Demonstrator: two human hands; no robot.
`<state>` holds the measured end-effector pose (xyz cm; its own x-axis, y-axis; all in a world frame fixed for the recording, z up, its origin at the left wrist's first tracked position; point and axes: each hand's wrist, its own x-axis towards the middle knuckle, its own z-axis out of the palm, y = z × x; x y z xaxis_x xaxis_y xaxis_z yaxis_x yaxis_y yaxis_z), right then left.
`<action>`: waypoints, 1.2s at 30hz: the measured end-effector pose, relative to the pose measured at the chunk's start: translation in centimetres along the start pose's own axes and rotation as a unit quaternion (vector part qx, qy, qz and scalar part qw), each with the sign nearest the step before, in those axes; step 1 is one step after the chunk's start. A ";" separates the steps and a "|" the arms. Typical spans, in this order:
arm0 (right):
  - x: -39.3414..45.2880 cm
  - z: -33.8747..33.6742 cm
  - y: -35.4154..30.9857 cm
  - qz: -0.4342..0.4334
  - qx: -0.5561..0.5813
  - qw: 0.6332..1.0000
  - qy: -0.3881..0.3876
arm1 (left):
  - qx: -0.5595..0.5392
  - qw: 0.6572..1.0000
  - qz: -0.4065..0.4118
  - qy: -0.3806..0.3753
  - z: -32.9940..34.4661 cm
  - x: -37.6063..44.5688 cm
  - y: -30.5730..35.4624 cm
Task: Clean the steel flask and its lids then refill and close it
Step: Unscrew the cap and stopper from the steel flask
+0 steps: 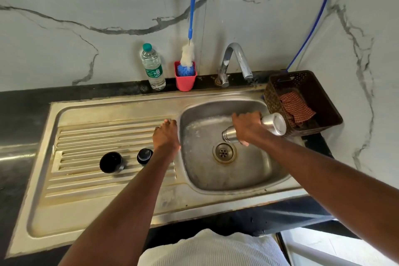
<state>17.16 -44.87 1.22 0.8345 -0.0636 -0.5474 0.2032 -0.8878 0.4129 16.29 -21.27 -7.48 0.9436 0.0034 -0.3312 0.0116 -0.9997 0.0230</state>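
Your right hand (246, 127) has its fingers wrapped round the middle of the steel flask (254, 128), holding it tipped over the sink basin (216, 175). The flask's long axis runs slantwise: its open mouth points down and to your left, just above the drain (224, 152), and its base points up toward the brown basket (323, 101) at the right. Your left hand (166, 134) rests on the ridge between basin and drainboard (97, 142) with fingers fairly straight, holding nothing.

Both lids lie on the drainboard, well apart from the flask: the cup lid (111, 162) further left, the stopper (144, 155) just beside your left forearm. The left hand is much the nearer to them.

It looks like a draining step, so the next move likely turns on the tap (237, 60), behind and above the flask, or the bottle brush (187, 54) standing in the red cup (185, 81) beside the water bottle (153, 67) on the tabletop (21, 119). Nothing stands between your left hand and the brush.
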 end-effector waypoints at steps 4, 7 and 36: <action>-1.5 -2.3 0.2 -0.003 -0.031 0.999 0.031 | -0.005 1.000 0.005 0.014 0.1 -0.1 0.0; -2.6 -3.8 0.3 0.017 -0.075 0.995 0.060 | -0.006 1.000 0.007 0.016 0.1 -0.1 -0.1; -6.6 0.0 -2.5 0.067 -0.011 0.987 0.146 | 0.013 0.999 0.027 0.017 1.1 0.6 -0.7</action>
<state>11.15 -42.27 3.77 0.9659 -0.0438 -0.2550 0.0888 -0.8696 0.4857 16.53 -20.64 -8.75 0.9533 -0.0503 -0.2979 -0.0479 -0.9987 0.0154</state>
